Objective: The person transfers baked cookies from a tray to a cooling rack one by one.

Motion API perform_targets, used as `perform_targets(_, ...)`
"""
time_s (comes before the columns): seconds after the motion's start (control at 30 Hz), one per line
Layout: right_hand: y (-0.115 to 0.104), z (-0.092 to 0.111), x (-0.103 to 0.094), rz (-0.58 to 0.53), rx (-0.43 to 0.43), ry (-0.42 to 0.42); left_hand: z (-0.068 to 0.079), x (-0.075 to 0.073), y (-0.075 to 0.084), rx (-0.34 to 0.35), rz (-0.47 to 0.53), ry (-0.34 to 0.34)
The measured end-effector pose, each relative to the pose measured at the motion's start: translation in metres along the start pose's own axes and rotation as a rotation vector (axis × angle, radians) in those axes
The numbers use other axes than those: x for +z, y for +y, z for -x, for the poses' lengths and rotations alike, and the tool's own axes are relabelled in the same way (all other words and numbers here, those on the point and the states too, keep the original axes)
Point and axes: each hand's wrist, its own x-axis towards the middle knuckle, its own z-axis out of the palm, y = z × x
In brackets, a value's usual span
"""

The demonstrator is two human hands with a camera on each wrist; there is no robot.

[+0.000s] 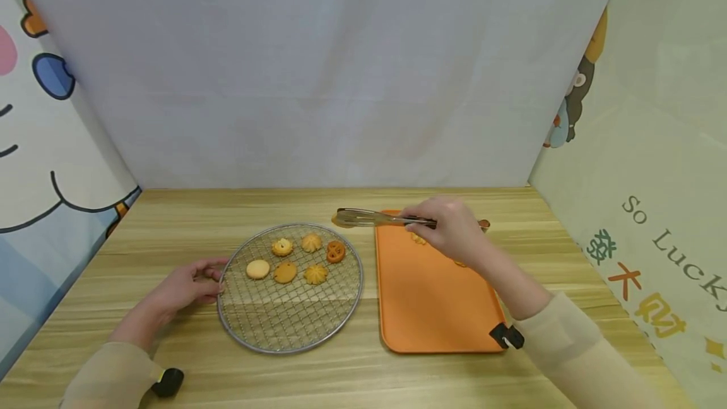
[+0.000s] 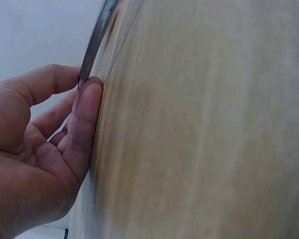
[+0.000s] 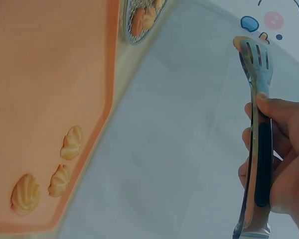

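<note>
My right hand point(image 1: 451, 226) grips a pair of metal food tongs point(image 1: 366, 218) with dark handle grips, held above the tray. Between the tong tips is a golden cookie point(image 3: 237, 43), mostly covered by the slotted end. My left hand point(image 1: 190, 284) pinches the left rim of a round wire rack point(image 1: 295, 351); in the left wrist view the metal rim point(image 2: 93, 47) passes between thumb and finger. Several cookies of different shapes sit on the rack, among them a pretzel-like brown cookie point(image 1: 336, 251) and a smooth oval cookie point(image 1: 258, 269).
An orange tray point(image 1: 437, 308) lies right of the rack. On it, in the right wrist view, are a ridged cookie point(image 3: 26, 194) and two smaller cookies near the edge. The wooden table point(image 1: 170, 219) meets a pale cloth backdrop behind and printed panels at both sides.
</note>
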Motion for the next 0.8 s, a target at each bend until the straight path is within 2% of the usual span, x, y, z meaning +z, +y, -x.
perform_targets(0.4,-0.030,-0.010,0.025,-0.099,-0.005,-0.004,0.001,0.000,0.002,-0.004,0.000,-0.005)
perform_targets(0.8,-0.056,-0.019,0.065,-0.096,-0.053,-0.002,0.004,0.001,0.008,-0.017,0.000,0.005)
